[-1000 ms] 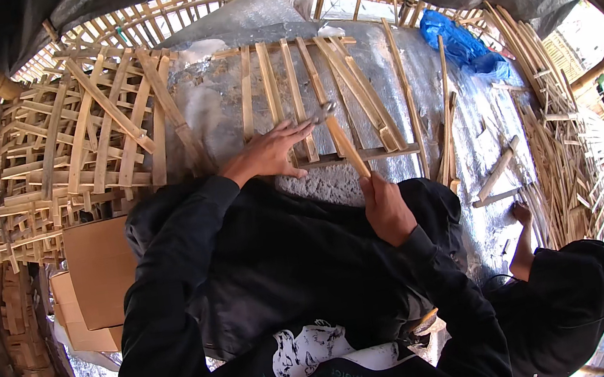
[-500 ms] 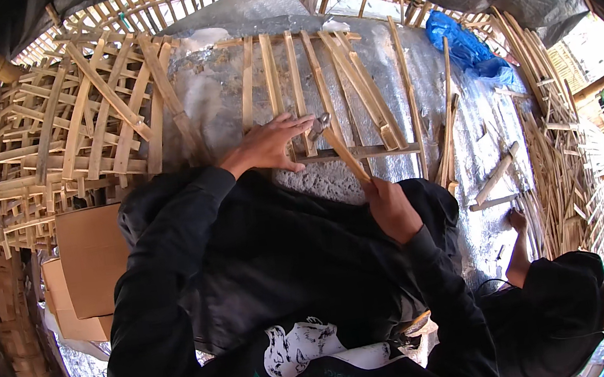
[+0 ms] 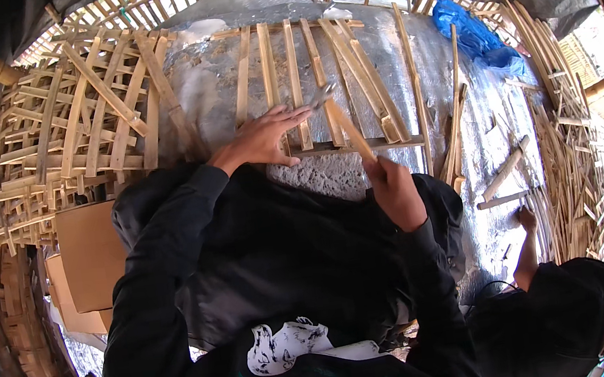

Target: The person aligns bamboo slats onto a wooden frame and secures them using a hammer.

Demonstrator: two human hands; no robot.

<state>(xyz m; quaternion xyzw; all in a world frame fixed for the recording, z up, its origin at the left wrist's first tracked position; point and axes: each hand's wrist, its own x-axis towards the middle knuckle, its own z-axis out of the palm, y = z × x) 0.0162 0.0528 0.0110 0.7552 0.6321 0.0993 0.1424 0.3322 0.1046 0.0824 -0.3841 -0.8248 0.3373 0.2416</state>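
My right hand (image 3: 399,192) grips the wooden handle of a hammer (image 3: 351,132), whose metal head hangs over the slats just beyond my left fingertips. My left hand (image 3: 265,138) lies over the near ends of several bamboo slats (image 3: 294,75), fingers stretched out and thumb apart, pressing on the frame. These slats run away from me, side by side, between a near crosspiece (image 3: 380,144) and a far crosspiece (image 3: 221,35). Under the near crosspiece sits a rough grey stone block (image 3: 320,178). Whether a nail is under my left fingers, I cannot tell.
Woven bamboo panels (image 3: 44,138) are stacked at the left, above cardboard boxes (image 3: 93,254). On the right lie loose bamboo strips (image 3: 567,176), short sticks (image 3: 505,169) and a blue plastic sheet (image 3: 476,36). Another person (image 3: 555,315) works at the lower right, one hand near the strips.
The hammer head has come up off the near slat ends and now sits farther out. My right hand has risen slightly with it. My left hand remains on the slats, shifted a little left.
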